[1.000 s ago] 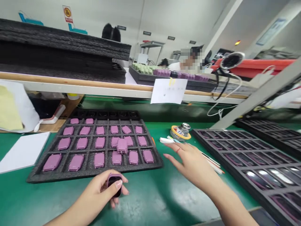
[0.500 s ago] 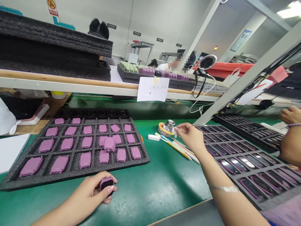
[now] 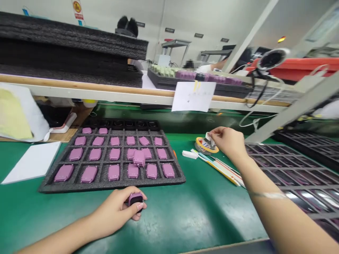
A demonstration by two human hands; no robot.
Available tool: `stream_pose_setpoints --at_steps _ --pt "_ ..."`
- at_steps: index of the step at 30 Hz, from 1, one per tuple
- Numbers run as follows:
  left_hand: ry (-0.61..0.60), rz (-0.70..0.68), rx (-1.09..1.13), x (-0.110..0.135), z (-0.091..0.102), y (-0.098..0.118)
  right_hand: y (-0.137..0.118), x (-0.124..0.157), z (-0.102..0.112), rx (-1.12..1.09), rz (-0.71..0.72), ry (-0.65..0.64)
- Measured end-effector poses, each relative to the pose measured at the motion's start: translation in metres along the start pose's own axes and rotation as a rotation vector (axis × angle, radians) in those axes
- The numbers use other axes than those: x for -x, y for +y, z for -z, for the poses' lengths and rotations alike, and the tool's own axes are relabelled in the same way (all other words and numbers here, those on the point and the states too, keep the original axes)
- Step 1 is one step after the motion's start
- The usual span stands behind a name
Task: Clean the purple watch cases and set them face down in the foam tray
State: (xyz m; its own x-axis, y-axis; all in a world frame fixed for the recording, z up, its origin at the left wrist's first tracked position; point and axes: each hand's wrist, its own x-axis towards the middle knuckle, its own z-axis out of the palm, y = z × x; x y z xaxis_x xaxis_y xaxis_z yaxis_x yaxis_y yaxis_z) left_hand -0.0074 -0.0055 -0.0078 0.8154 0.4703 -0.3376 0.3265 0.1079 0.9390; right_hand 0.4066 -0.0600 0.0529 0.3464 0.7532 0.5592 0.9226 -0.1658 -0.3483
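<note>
Fingers of the left hand (image 3: pixel 116 211) closed round a purple watch body (image 3: pixel 135 199), dark screen facing the camera, thumb across its near edge. The piece sits low over the green mat (image 3: pixel 185 215), just in front of the black foam tray (image 3: pixel 100 185).

Right hand (image 3: pixel 228 141) reaches forward, thumb and forefinger pinched together on a small white wipe (image 3: pixel 209 137), held right at the yellow-rimmed dispenser (image 3: pixel 206 147); whether wipe and dispenser touch, cannot tell.

Foam tray: most pockets hold a purple case, backs up; far row looks dark and unfilled. One loose case (image 3: pixel 138 157) lies on top of the others, across the dividers.

Second tray (image 3: pixel 280 160) to the right holds units with glossy dark faces.

White block (image 3: pixel 190 154) and thin sticks (image 3: pixel 224 168) lie between the trays.

Paper slip (image 3: pixel 193 96) hangs from the shelf edge; writing too faint to read. Wall sign (image 3: pixel 77 7) likewise unreadable.
</note>
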Motion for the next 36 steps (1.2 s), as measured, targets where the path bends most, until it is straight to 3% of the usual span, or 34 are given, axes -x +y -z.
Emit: stream_pose_setpoints --at_steps 4,7,10,16,30,33,36 --pt "0.042 -0.004 0.004 0.0 -0.003 0.002 -0.097 0.047 -0.02 -0.178 0.1 -0.105" --pt "0.06 -0.007 0.042 0.0 -0.004 0.002 -0.167 0.094 -0.037 -0.419 0.326 -0.231" --pt "0.082 -0.015 0.055 0.001 -0.006 0.002 -0.204 0.12 -0.056 -0.594 0.411 -0.276" --pt "0.081 -0.003 0.045 0.002 -0.007 0.002 -0.204 0.126 -0.072 -0.603 0.332 -0.283" --pt "0.105 -0.037 -0.05 0.001 -0.007 0.0 -0.209 0.135 -0.078 -0.529 0.432 -0.19" --pt "0.127 -0.028 0.046 0.001 -0.008 -0.002 -0.21 0.133 -0.075 -0.482 0.461 -0.193" --pt "0.132 -0.008 0.222 0.005 -0.005 0.007 -0.187 0.124 -0.059 -0.421 0.466 -0.15"
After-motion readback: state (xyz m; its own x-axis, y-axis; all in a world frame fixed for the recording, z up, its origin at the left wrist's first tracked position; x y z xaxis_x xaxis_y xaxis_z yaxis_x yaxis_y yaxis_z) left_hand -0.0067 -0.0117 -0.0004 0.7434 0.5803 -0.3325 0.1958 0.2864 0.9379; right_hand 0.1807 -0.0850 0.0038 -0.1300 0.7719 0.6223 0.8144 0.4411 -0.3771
